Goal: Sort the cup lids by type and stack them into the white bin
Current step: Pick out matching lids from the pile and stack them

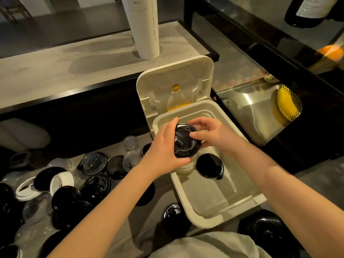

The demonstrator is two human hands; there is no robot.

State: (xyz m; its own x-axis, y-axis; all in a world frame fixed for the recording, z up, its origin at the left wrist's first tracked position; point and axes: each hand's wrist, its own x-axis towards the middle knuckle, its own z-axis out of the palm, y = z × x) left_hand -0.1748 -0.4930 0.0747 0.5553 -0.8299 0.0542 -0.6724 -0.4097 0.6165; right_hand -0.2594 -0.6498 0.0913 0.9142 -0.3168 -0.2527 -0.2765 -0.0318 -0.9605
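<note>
Left hand curls round the near edge of a black lid, and the right hand pinches its far edge with the fingertips, so the lid sits between them. Being round, it has no long axis; its top face tilts up toward the camera. Straight below both hands is the open white bin, where a second lid lies flat under the right hand. Loose lids crowd the surface left of the left hand.

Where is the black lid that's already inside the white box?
In the head view the loose black lid lies on the floor of the white bin, just below the right hand and the held black lid.
</note>
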